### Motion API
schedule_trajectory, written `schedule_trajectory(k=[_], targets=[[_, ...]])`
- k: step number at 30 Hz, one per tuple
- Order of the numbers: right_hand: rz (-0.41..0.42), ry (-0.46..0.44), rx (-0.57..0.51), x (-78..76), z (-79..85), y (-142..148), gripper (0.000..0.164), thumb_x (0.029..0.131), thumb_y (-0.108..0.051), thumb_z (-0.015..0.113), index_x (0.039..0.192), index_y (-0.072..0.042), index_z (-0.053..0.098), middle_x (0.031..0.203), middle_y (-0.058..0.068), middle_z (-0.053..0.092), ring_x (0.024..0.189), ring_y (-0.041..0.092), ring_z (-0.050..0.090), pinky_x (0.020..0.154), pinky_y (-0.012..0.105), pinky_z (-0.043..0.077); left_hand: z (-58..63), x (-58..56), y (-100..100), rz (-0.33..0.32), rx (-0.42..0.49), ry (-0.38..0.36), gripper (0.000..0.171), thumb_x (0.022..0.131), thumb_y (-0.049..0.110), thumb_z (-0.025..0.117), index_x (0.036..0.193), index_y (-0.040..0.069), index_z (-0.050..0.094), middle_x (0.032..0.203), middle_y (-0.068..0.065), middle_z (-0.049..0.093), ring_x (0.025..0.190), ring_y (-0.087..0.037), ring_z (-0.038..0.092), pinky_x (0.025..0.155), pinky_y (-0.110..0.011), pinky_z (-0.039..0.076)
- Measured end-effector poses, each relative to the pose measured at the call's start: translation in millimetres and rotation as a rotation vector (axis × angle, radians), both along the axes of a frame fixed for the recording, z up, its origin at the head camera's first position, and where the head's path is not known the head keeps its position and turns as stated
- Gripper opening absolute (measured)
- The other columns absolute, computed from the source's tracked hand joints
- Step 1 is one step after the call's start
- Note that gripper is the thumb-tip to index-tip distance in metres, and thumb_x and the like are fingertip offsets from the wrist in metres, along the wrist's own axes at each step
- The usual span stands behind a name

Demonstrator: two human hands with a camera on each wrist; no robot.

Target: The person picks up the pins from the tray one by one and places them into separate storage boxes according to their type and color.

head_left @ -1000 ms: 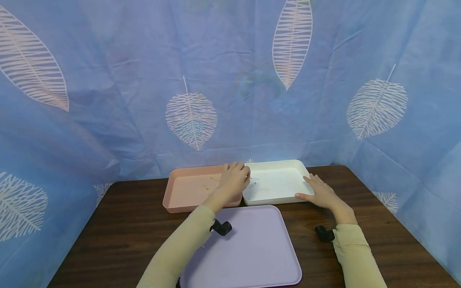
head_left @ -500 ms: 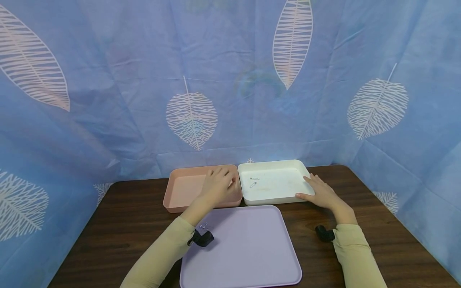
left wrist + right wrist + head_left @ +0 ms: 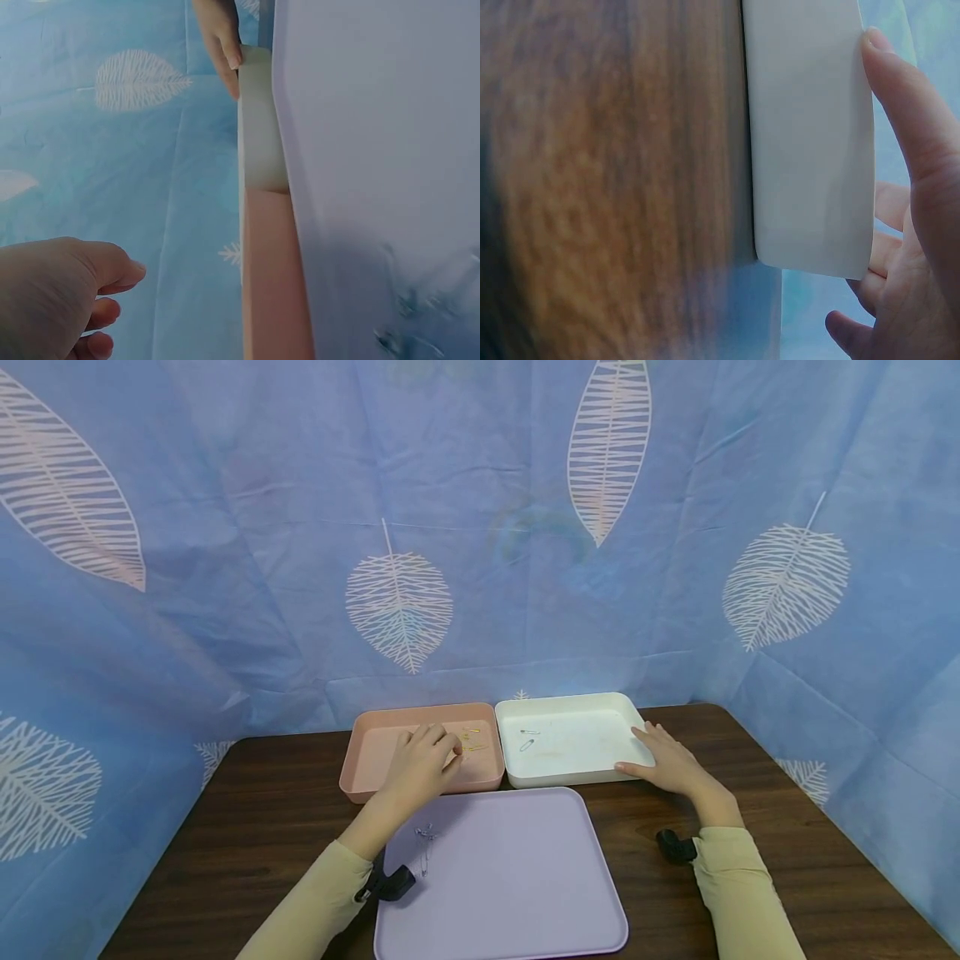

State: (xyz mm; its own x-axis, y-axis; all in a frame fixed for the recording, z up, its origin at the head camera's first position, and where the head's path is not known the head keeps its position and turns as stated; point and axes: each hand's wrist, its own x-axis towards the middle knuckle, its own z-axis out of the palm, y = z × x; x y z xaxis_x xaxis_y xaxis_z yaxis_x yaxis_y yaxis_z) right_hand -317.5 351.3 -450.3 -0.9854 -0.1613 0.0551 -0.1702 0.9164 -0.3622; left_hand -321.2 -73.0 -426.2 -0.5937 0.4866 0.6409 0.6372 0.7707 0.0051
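My left hand (image 3: 422,766) hovers over the front of the pink tray (image 3: 367,760), its fingers loosely bent. Nothing shows between thumb and fingertips of that left hand (image 3: 64,289) in the left wrist view. Several gold safety pins (image 3: 472,747) lie in the pink tray, partly hidden behind the fingers. Two silver safety pins (image 3: 527,745) rest apart at the left of the white tray (image 3: 585,739). My right hand (image 3: 675,764) rests with spread fingers on that tray's front right corner. In the right wrist view the thumb (image 3: 900,90) touches the rim.
A lilac tray (image 3: 510,877) lies nearest me, with several silver safety pins (image 3: 425,843) at its left side. Pink and white trays stand side by side behind it on the dark wooden table (image 3: 247,835). A blue leaf-patterned cloth (image 3: 480,568) hangs behind the table.
My left hand has moved left from the white tray's edge across the pink tray, uncovering the two silver safety pins and then the gold ones. The right hand has stayed still.
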Motion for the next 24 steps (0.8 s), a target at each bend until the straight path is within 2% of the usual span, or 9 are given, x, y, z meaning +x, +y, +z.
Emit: schedule_trajectory(k=[4, 10, 17, 21, 24], targets=[[-0.002, -0.005, -0.003, 0.3, 0.5, 0, 0.096, 0.086, -0.055, 0.065, 0.149, 0.007, 0.03, 0.154, 0.038, 0.017, 0.143, 0.055, 0.015, 0.109, 0.073, 0.017, -5.0, 6.1, -11, 0.027, 0.008, -0.042, 0.009, 0.086, 0.019, 0.073, 0.084, 0.02, 0.064, 0.082, 0.003, 0.055, 0.077, -0.017, 0.05, 0.067, -0.032, 0.03], [-0.008, -0.011, -0.006, 1.3, 1.5, 0, 0.096, 0.086, -0.055, 0.065, 0.15, 0.007, 0.029, 0.154, 0.038, 0.017, 0.143, 0.055, 0.014, 0.109, 0.074, 0.017, -12.8, 14.0, -26, 0.069, 0.018, -0.051, 0.01, 0.083, 0.019, 0.075, 0.084, 0.02, 0.065, 0.081, 0.005, 0.055, 0.077, -0.016, 0.05, 0.067, -0.032, 0.031], [-0.006, -0.011, -0.003, 1.6, 1.8, 0, 0.096, 0.086, -0.055, 0.065, 0.149, 0.007, 0.03, 0.154, 0.038, 0.018, 0.143, 0.055, 0.016, 0.108, 0.075, 0.018, -19.1, 23.9, -42, 0.066, 0.04, -0.107, 0.01, 0.082, 0.016, 0.075, 0.084, 0.019, 0.066, 0.079, 0.006, 0.053, 0.075, -0.014, 0.047, 0.067, -0.03, 0.03], [-0.002, -0.009, -0.002, 2.1, 2.5, -1, 0.095, 0.086, -0.055, 0.065, 0.149, 0.007, 0.03, 0.153, 0.039, 0.018, 0.143, 0.055, 0.016, 0.108, 0.074, 0.018, -24.2, 28.8, -51, 0.062, 0.032, -0.102, 0.013, 0.08, 0.019, 0.078, 0.083, 0.02, 0.066, 0.078, 0.007, 0.054, 0.075, -0.013, 0.048, 0.067, -0.029, 0.031], [-0.003, -0.011, -0.006, 1.5, 2.3, -2, 0.095, 0.086, -0.054, 0.065, 0.149, 0.007, 0.03, 0.154, 0.038, 0.017, 0.143, 0.055, 0.015, 0.109, 0.074, 0.017, -27.6, 31.1, -57, 0.043, 0.03, -0.127, 0.013, 0.08, 0.02, 0.078, 0.083, 0.022, 0.066, 0.08, 0.008, 0.056, 0.076, -0.012, 0.048, 0.067, -0.028, 0.031]])
